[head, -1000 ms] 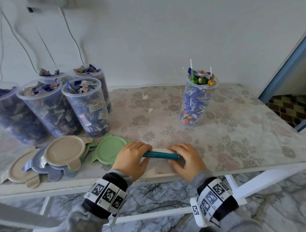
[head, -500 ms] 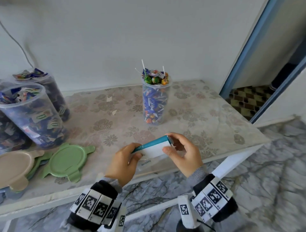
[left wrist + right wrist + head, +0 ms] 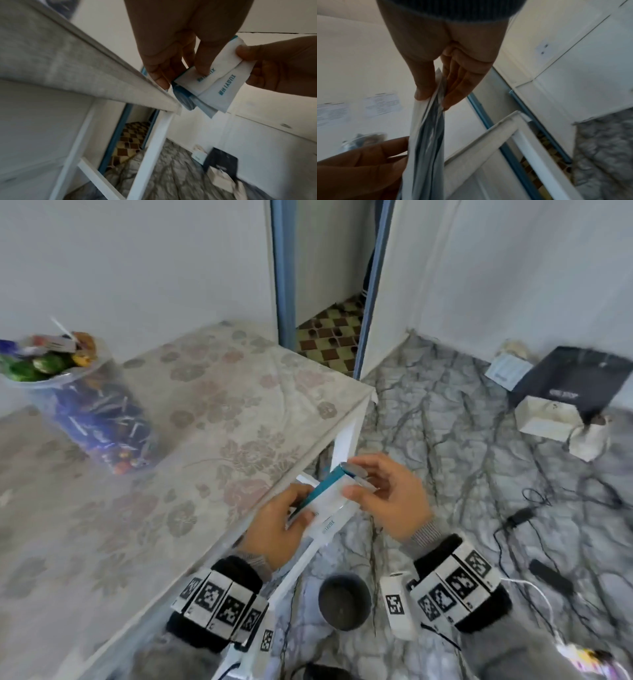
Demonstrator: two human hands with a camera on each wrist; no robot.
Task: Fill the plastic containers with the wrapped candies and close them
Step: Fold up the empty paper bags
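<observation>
A flat white and teal packet (image 3: 327,491) hangs in the air just past the table's front right edge. My left hand (image 3: 294,508) pinches its lower left end and my right hand (image 3: 358,479) pinches its upper right end between thumb and fingers. In the left wrist view the packet (image 3: 214,81) shows two folded white layers with teal print. In the right wrist view the packet (image 3: 426,135) is seen edge-on. A clear plastic container (image 3: 92,412), lidless and heaped with wrapped lollipops, stands on the table (image 3: 205,422) at the left.
Marbled floor lies to the right of the table. A dark round bin (image 3: 344,601) sits below my hands. Black cables (image 3: 534,515), a black box (image 3: 575,378) and white boxes (image 3: 548,419) lie further right. A blue-framed doorway (image 3: 329,337) opens behind the table corner.
Both hands lifted the packet off the table and carried it right, past the edge. My view swung right, so the other filled containers and the lids left the frame.
</observation>
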